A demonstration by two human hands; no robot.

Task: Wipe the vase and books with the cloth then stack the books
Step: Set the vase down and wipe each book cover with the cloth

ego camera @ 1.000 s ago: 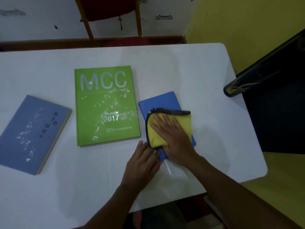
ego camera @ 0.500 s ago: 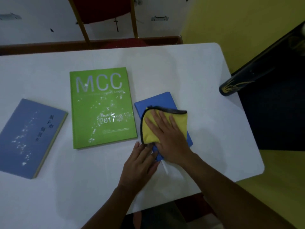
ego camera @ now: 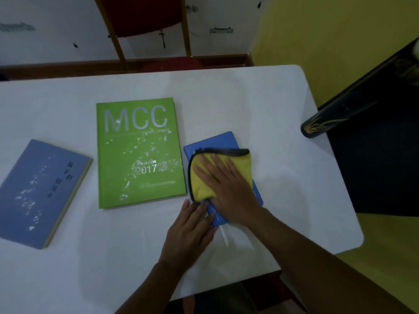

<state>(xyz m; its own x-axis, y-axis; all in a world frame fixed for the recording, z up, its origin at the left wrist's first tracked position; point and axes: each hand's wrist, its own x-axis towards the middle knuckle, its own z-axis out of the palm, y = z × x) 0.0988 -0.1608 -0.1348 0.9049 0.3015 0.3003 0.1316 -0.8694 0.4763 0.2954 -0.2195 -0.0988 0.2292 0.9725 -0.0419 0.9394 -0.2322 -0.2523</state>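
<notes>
**Wiping the blue book, two more to go**

Since a second ago, the cloth [ego camera: 221,172] under my right hand [ego camera: 229,189] has barely shifted on the blue book [ego camera: 210,141]; the stroke is short.

Nearest me, my left hand [ego camera: 188,232] lies flat and open on the table [ego camera: 249,98], fingertips pressed to the book's near corner so it won't slide. My right palm is spread open too, gripping nothing, just pressing the folded cloth down onto the cover.

Left of it, close but apart, the green book [ego camera: 138,152] lies speckled with white bits, as does the grey book [ego camera: 40,191] further left, so I judge both are unwiped. At the far right edge stands the dark vase [ego camera: 317,126]. Bare table lies between it and my book, so there is room to sweep right; I'd stack on the green book.
</notes>
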